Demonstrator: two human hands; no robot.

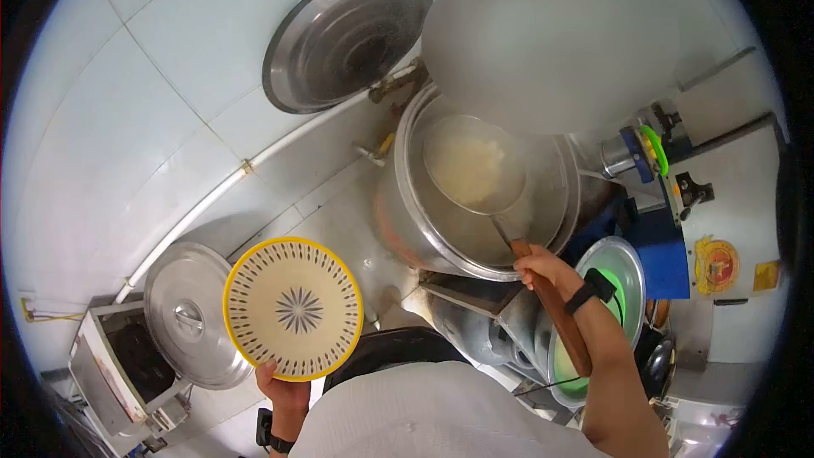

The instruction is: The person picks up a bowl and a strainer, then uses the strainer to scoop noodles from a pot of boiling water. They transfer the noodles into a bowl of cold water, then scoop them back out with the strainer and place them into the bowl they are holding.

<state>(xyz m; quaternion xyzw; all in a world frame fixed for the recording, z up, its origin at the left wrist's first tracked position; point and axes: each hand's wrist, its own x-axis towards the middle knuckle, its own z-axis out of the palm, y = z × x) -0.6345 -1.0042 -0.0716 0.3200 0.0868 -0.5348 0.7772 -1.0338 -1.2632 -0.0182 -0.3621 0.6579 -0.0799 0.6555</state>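
In my left hand (282,386) is a patterned bowl (298,311) with a yellow rim, dark dashes and a star-like flower at its centre; my thumb lies over the near rim. The bowl holds nothing. My right hand (547,270) is wrapped round the wooden handle (566,322) of a large round skimmer. Its head (441,182) is inside a big metal pot (405,195), with a pale, soft clump of food (476,168) on it. The food's kind is hard to make out. Cloudy liquid (462,229) shows around the skimmer.
A round metal lid (186,305) leans at the left, and another metal disc (348,38) rests against the tiled wall above a white pipe (280,151). To the right stand a metal basin (626,254) with green inside and a blue box (657,254). A blurred patch hides the pot's far side.
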